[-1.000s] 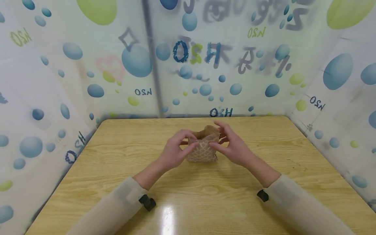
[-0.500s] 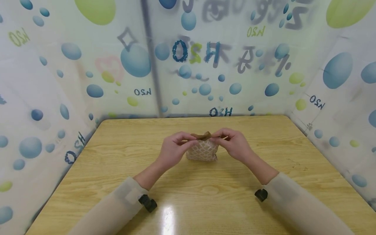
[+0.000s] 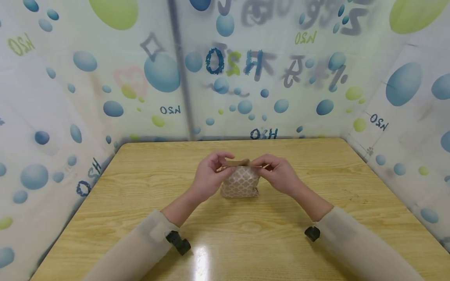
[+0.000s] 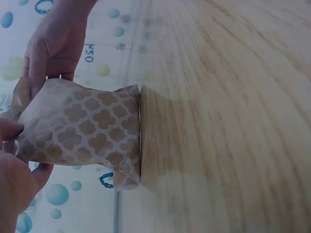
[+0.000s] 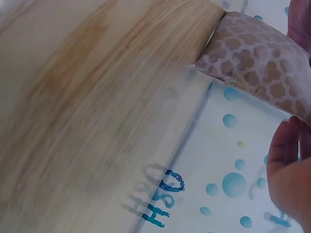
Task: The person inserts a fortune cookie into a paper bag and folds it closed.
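A small brown paper bag (image 3: 240,183) with a white lattice pattern stands upright on the wooden table, its plain brown top edge folded over. My left hand (image 3: 209,175) holds the top left corner, thumb on the front and index finger raised above the fold. At the other corner, my right hand (image 3: 279,173) pinches the fold between thumb and fingers. The left wrist view shows the bag (image 4: 87,126) bulging, its base on the table; whatever is inside is hidden. In the right wrist view, the right hand (image 5: 296,179) is partly cut off beside the bag (image 5: 262,63).
The wooden table (image 3: 140,203) reaches back to a curtain (image 3: 218,109) printed with blue and green bubbles, which also hangs on both sides. Each sleeve cuff carries a small black device, one on the left (image 3: 178,242) and one on the right (image 3: 312,233).
The bag's raised, open mouth has been folded down into a flat strip. My right hand has come down onto the top; my left index finger has lifted slightly off the fold.
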The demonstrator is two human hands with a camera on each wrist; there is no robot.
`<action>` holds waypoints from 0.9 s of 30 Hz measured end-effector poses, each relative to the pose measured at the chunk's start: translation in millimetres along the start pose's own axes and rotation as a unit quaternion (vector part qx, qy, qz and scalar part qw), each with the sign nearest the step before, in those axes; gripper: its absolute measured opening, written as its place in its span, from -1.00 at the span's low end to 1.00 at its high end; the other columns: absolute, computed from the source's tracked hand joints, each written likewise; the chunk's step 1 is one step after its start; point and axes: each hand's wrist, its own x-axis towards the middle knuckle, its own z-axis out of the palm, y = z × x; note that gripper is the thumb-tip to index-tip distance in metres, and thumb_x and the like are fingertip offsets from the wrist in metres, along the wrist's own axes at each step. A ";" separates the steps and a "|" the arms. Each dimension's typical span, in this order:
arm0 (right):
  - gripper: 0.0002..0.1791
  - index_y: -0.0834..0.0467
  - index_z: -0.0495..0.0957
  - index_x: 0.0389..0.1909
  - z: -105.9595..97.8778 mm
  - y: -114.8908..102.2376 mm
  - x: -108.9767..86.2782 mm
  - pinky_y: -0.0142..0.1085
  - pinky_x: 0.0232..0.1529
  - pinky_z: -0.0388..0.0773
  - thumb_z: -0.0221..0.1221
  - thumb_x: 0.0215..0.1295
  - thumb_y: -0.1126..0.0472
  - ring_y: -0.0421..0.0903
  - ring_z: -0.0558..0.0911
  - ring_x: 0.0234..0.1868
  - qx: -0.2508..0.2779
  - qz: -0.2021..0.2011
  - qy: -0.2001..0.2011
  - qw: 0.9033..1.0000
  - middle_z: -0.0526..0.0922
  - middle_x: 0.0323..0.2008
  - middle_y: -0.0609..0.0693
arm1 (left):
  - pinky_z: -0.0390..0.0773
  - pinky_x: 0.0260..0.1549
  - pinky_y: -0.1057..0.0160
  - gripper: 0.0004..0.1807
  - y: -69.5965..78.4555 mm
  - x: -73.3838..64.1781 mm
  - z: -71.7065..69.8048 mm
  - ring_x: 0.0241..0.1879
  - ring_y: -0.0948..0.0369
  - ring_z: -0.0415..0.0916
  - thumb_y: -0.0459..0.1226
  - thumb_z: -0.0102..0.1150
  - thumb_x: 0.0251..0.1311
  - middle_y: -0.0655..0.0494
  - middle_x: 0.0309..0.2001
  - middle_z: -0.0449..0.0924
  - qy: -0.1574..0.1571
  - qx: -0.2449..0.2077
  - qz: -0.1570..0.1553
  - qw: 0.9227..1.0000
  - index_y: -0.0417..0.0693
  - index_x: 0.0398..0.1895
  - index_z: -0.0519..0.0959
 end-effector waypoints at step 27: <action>-0.84 0.12 0.82 0.02 -1.3 -3.1 3.7 -0.25 -0.23 0.67 0.32 0.55 0.27 -0.06 0.69 -0.24 0.031 0.023 -0.039 0.998 0.81 0.02 0.11 | 0.70 -0.08 0.35 -0.94 -5.6 -0.7 -10.5 0.00 0.30 0.75 -0.48 0.25 0.48 -0.21 0.13 0.80 -0.064 0.004 -0.007 0.998 -0.22 -0.10 0.66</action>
